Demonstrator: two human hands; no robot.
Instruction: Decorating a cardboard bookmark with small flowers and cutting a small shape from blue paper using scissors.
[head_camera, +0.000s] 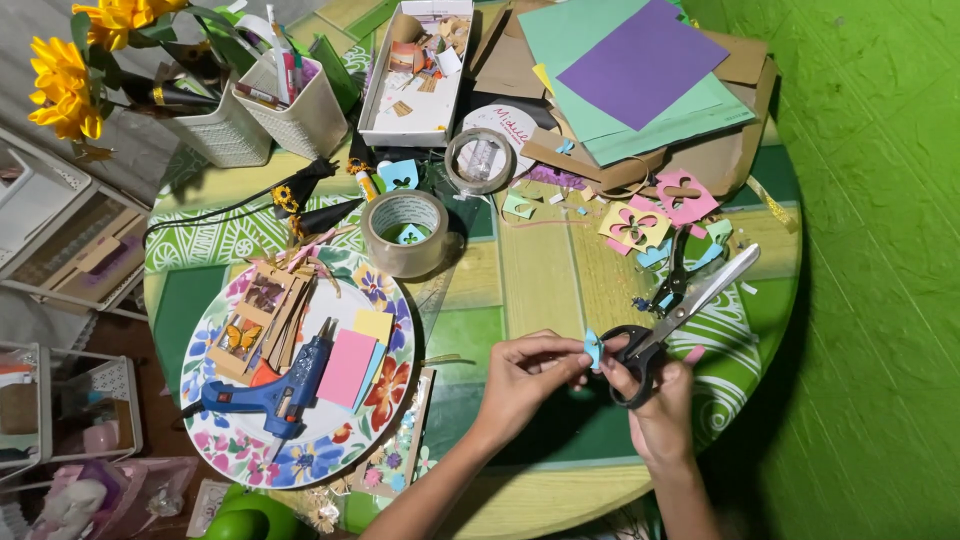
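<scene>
My left hand (520, 382) pinches a small light-blue paper cutout (593, 349) between thumb and fingers. My right hand (660, 400) grips the black handles of a pair of scissors (690, 305), whose silver blades point up and to the right, away from the cutout. Its fingertips also touch the blue cutout. Both hands hover over the green-and-yellow round table (530, 280), near its front edge.
A floral plate (215, 345) at left carries a blue glue gun (280, 390), sticky notes and paper tags. Two tape rolls (405, 232), paper scraps, punched cutouts (640, 225), a white box, coloured paper sheets (640, 70), white baskets and yellow flowers crowd the table's far side.
</scene>
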